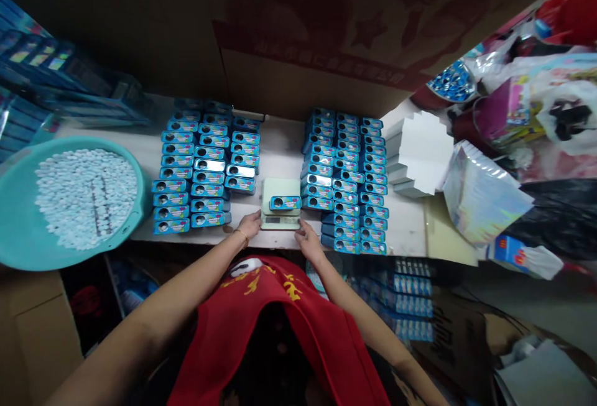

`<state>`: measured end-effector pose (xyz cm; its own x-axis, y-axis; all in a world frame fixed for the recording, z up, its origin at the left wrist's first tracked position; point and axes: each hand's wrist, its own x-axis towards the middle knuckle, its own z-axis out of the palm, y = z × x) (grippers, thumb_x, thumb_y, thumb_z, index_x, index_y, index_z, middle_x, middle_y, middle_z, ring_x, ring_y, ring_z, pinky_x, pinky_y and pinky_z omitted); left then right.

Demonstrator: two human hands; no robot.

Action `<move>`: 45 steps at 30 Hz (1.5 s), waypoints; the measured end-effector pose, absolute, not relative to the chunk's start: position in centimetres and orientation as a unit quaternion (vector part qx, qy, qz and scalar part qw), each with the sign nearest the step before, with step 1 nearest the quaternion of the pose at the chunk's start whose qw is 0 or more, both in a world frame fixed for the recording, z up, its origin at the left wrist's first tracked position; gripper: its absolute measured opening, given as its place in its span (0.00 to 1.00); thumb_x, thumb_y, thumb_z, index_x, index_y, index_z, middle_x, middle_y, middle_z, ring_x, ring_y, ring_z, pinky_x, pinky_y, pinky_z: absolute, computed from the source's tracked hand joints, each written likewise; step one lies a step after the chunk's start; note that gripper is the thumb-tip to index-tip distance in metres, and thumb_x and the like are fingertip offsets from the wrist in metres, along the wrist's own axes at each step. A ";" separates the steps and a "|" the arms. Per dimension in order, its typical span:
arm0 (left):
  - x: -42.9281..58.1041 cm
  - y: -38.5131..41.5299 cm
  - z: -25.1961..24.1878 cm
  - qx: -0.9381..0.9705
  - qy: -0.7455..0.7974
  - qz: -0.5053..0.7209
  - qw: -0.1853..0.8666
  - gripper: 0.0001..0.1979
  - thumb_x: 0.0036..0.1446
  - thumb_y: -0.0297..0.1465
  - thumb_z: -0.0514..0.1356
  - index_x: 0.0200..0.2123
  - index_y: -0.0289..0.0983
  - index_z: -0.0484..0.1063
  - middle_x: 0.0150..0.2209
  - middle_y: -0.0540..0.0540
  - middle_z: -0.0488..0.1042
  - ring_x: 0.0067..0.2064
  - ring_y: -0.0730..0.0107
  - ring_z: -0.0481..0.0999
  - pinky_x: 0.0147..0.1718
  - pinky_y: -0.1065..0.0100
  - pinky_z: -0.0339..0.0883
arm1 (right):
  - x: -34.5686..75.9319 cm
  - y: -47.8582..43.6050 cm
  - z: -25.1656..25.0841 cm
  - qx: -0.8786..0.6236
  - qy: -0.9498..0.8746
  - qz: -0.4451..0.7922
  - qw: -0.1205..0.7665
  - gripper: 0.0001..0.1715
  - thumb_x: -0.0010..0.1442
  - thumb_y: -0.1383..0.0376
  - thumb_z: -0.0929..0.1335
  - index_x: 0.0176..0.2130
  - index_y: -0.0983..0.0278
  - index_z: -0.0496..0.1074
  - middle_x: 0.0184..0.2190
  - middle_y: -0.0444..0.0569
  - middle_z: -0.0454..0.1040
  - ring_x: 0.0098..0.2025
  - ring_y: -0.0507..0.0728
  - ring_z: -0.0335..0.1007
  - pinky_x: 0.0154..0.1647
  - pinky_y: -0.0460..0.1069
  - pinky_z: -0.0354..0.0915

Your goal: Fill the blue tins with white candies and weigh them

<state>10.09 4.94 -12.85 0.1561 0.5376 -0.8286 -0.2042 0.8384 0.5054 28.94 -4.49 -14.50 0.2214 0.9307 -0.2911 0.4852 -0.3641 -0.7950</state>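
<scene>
A small pale digital scale (280,222) sits on the white tabletop, its display facing me. One blue tin (285,203) with a printed label lies on its plate. My left hand (250,224), with a thin bracelet at the wrist, has its fingers closed against the scale's left front side. At the right front corner, my right hand (308,238) grips the scale's edge with bent fingers. Rows of similar blue tins (209,190) stand left of the scale. More rows of blue tins (346,208) stand close on its right.
A turquoise basin (133,222) full of small pale pieces stands at the left. Stacked white cards (422,154) and a shiny holographic sheet (485,191) lie at the right. A large cardboard box (298,33) closes off the back. Bags and containers crowd the far right.
</scene>
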 end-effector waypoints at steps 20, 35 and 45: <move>2.9 1.4 -3.9 -0.029 0.484 0.328 0.811 0.10 0.51 0.20 0.53 0.37 0.31 0.70 0.33 0.40 0.73 0.37 0.68 0.73 0.35 0.66 0.70 | 30.8 0.8 -4.2 -0.649 -0.673 0.214 0.284 0.33 0.52 0.66 0.65 0.56 0.60 0.54 0.54 0.52 0.58 0.57 0.59 0.51 0.55 0.57 0.53; 5.2 3.1 -1.4 0.162 0.520 0.287 0.788 0.12 0.47 0.23 0.58 0.39 0.31 0.69 0.34 0.42 0.73 0.33 0.73 0.73 0.32 0.73 0.67 | 30.6 2.4 -3.3 -0.637 -0.696 0.178 0.279 0.28 0.53 0.66 0.65 0.54 0.60 0.57 0.51 0.53 0.62 0.54 0.58 0.55 0.54 0.57 0.55; 12.3 8.4 -1.6 0.796 0.477 0.074 0.365 0.13 0.53 0.25 0.50 0.42 0.33 0.67 0.39 0.39 0.70 0.42 0.63 0.69 0.41 0.64 0.61 | 30.8 -1.4 -3.6 -0.648 -0.667 0.201 0.308 0.14 0.57 0.66 0.62 0.44 0.61 0.68 0.43 0.51 0.70 0.47 0.56 0.62 0.49 0.54 0.60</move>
